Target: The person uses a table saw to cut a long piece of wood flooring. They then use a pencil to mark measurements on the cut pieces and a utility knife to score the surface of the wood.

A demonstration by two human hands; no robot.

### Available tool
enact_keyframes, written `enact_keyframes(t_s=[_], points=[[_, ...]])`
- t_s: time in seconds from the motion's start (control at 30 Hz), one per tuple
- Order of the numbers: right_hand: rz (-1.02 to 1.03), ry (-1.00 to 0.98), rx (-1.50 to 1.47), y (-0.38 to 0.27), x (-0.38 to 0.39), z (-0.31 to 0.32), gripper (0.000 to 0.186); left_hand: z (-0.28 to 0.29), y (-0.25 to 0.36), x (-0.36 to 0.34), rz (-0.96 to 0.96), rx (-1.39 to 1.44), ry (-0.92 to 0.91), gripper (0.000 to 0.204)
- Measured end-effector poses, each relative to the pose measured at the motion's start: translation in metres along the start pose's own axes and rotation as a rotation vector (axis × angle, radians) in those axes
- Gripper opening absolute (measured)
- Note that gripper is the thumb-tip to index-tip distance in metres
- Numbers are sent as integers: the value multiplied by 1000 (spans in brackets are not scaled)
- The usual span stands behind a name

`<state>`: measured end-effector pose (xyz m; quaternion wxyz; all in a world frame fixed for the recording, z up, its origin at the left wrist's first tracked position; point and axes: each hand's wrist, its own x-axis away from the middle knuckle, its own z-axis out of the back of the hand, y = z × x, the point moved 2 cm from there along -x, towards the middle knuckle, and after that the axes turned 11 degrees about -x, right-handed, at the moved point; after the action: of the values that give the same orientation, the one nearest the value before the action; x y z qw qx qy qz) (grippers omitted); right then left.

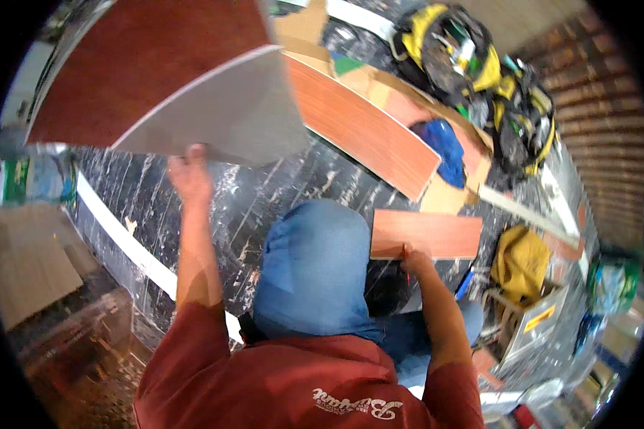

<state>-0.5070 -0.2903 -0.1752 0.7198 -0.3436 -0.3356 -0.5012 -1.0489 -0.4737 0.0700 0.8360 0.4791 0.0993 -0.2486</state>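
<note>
My left hand [191,174] grips the lower edge of a grey-faced panel [225,107], its fingers partly hidden behind it. The panel is tilted up beside a large reddish-brown sheet [172,61]. My right hand [418,263] is closed around a slim red pencil-like tool [407,252], at the near edge of a short wood-grain board [429,227] lying on the floor. Beyond it, a longer wood-grain plank [365,125] lies at an angle. A slim blue tool [465,284] rests right of my right hand.
Cardboard [447,194] lies under the plank, with a blue bag [442,146] on it. Yellow-and-black tool bags [451,53] stand at the far right. A yellow cloth bag [521,263] sits by a box [533,325]. A white strip [125,232] crosses the dark floor at left.
</note>
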Motion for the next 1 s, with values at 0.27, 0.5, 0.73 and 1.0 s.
enact_keyframes(t_s=[0.27, 0.5, 0.73, 1.0], points=[[58, 308, -177, -91, 52, 76, 32, -64, -50, -34, 27, 37, -80, 60], [-4, 858, -233, -53, 142, 141, 39, -108, -112, -134, 341, 78, -507, 58], [-292, 1067, -252, 30, 222, 130, 33, -161, -293, -110, 498, -158, -603, 74], [-714, 975, -532, 141, 267, 79, 52, -186, -339, -83, 708, -4, -855, 60]])
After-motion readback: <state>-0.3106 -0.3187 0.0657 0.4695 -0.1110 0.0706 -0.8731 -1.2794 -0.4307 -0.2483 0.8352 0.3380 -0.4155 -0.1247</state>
